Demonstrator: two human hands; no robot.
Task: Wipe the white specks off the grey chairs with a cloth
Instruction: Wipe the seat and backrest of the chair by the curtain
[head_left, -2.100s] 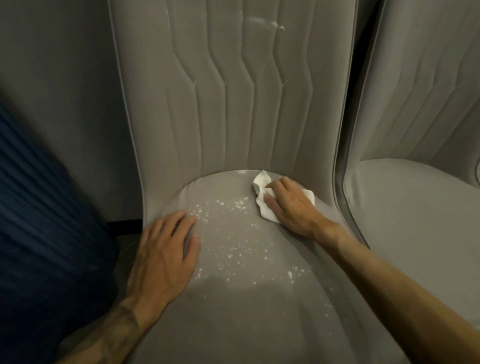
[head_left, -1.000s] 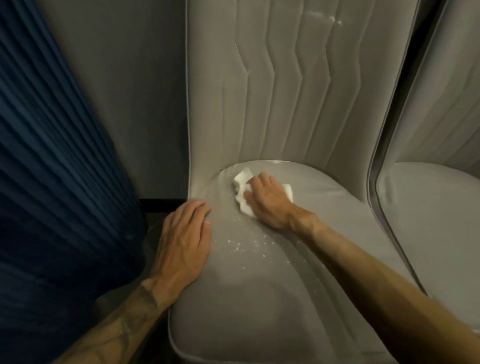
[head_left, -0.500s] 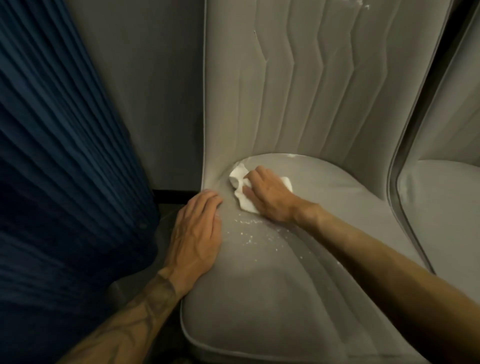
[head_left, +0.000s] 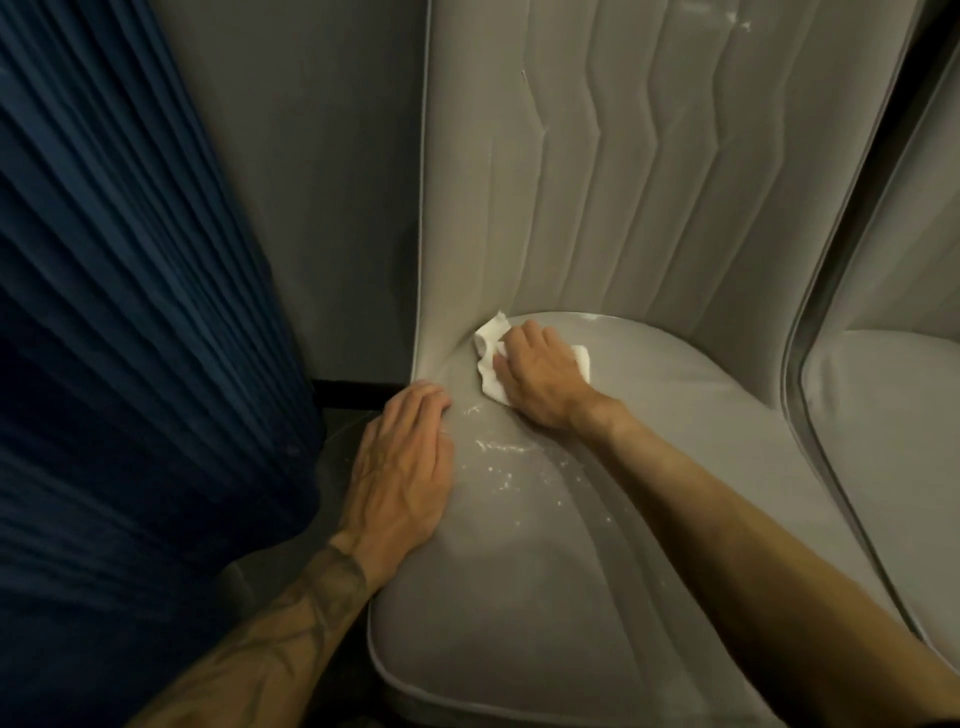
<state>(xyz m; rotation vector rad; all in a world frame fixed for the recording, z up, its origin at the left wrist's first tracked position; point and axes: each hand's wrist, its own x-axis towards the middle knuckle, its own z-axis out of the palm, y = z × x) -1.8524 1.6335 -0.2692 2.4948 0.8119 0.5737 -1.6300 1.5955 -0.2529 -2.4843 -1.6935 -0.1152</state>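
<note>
The person's right hand (head_left: 540, 379) lay on a white cloth (head_left: 491, 338) at about eleven o'clock on the seat (head_left: 519, 597) of a grey chair, close to the crease where the seat met the chair back (head_left: 623, 182). The fingers rested nearly straight on top of the cloth and pressed it down on the fabric, so the grip was open rather than wrapped round it; the thumb was hidden. Crumpled cloth stuck out from under the hand at ten o'clock and again at two o'clock.

The left hand (head_left: 405, 467) lay flat, palm down, on the nine o'clock edge of the same seat, its grip open and holding nothing, with its fingertips pointing to twelve o'clock, close to the foot of the chair back.

White specks (head_left: 498, 457) were scattered on the seat between the two hands and trailed off toward five o'clock beside the right forearm. A few more white marks (head_left: 737, 21) showed high on the chair back, at one o'clock.

A second grey chair (head_left: 893, 415) stood just beside the first at three o'clock. A pleated dark blue curtain (head_left: 130, 312) hung at nine o'clock, in front of a grey wall (head_left: 322, 182).
</note>
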